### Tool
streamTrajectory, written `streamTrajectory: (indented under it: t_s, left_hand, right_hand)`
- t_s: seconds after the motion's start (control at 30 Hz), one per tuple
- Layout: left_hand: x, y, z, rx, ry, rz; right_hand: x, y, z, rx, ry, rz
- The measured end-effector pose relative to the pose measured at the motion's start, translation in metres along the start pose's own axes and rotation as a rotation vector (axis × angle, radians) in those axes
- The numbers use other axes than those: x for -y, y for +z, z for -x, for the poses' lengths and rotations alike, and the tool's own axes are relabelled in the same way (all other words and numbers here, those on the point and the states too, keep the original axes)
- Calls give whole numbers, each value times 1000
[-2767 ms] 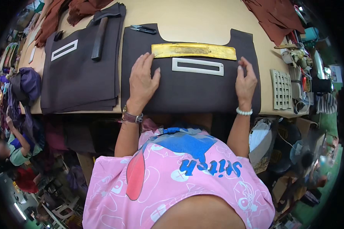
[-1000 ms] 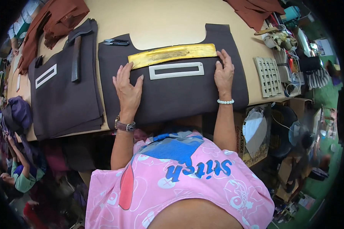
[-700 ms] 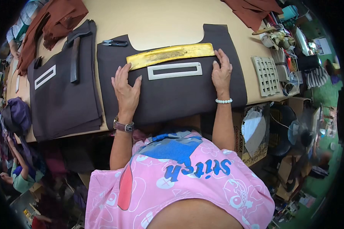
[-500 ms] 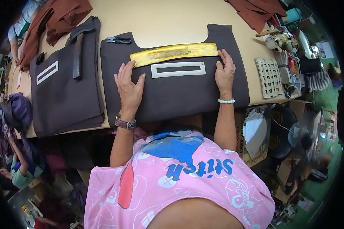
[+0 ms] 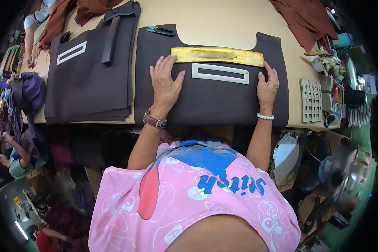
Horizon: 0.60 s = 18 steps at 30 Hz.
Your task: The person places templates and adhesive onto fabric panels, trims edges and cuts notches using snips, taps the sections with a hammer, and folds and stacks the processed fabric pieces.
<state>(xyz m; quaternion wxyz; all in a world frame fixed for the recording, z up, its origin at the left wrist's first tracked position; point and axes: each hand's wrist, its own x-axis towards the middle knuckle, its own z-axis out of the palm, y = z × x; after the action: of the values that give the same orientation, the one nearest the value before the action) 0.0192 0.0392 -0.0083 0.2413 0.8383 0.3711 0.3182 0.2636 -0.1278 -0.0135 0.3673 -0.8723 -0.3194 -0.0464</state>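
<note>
A dark fabric panel (image 5: 210, 105) with a wide cut-out at its far edge lies flat before me. Across it, just below the cut-out, rests a long yellow strip (image 5: 217, 55) with worn dark marks. My left hand (image 5: 166, 84) has its fingers spread, fingertips at the strip's left end. At the strip's right end is my right hand (image 5: 268, 86), open, its fingertips at or close to the corner. Between the hands, a white rectangular frame (image 5: 219, 80) with a long slot lies on the panel. Thread snips (image 5: 159, 30) sit on the panel's upper left corner.
A stack of dark panels (image 5: 88, 92) on the left carries a hammer (image 5: 111, 42) and another white frame (image 5: 71, 57). Reddish-brown fabric (image 5: 306, 21) lies far right, above a pale slotted grid (image 5: 311, 101). Other people are at the left.
The view has turned, so the table and everything on it appear farther right and tilted differently. Both hands stay at the yellow strip's ends.
</note>
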Motion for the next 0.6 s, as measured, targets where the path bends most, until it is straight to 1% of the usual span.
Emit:
streamTrajectory:
  t_s: [0.33,0.6]
  left_hand:
    - [-4,-1,-1,45,32,-123]
    - [-4,-1,0,60,34,-144]
  right_hand:
    - [0,4,2,-36,-66,125]
    - [3,5,1,-58,-62,110]
